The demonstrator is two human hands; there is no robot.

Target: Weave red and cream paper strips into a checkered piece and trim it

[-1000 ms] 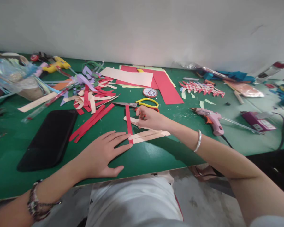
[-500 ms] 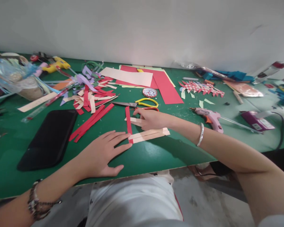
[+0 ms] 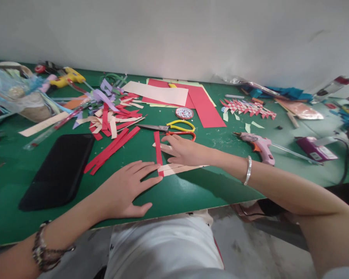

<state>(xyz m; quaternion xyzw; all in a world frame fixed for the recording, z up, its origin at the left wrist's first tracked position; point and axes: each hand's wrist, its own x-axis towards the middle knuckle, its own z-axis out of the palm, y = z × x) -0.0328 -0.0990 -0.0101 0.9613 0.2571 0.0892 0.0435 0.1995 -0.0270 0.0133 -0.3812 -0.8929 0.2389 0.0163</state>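
Note:
My left hand (image 3: 128, 190) lies flat on the table with its fingers spread. Two of its fingertips touch the lower end of an upright red paper strip (image 3: 158, 145). Pale paper strips (image 3: 177, 169) lie side by side across that lower end and run to the right. Just above them, my right hand (image 3: 189, 150) is closed on another pale paper strip (image 3: 164, 148), whose pointed tip sticks out left past the red one. Part of this strip is hidden by the fingers. Scissors (image 3: 174, 127) with yellow and red handles lie just beyond my right hand.
A black phone (image 3: 58, 170) and loose red strips (image 3: 113, 151) lie left. Behind them is a pile of cut paper (image 3: 113, 120). Red sheets (image 3: 206, 106) and a small round case (image 3: 184, 113) are at the back. A woven paper piece (image 3: 247, 108) and pink glue gun (image 3: 257, 147) lie right.
My right hand has shifted slightly and lowered, now covering more of the pale strips' right end. More of the scissors' red handle shows. My left hand has stayed put.

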